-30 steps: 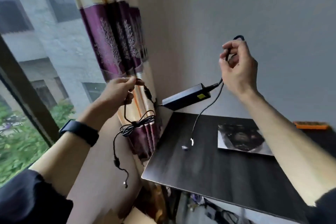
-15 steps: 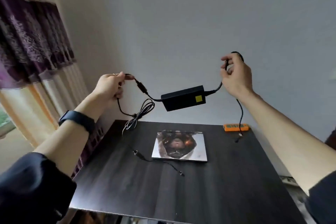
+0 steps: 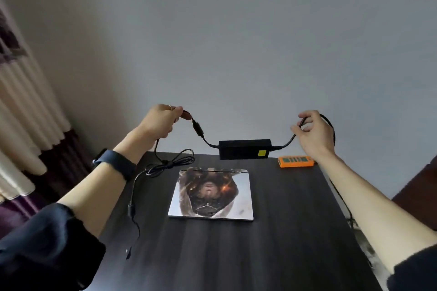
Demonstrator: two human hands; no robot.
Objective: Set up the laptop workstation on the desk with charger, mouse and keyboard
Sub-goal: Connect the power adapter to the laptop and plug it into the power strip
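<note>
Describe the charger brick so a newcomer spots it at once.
Find the dark desk with the closed laptop. Above its far edge a black brick hangs on cables held by the left hand and right hand. Unlike the orange block on the desk, it is airborne and bears a yellow sticker.

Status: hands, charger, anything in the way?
Left hand and right hand each pinch a charger cable. Power brick hangs between them, off the desk. Closed laptop lies below; coiled cable beside it.
</note>
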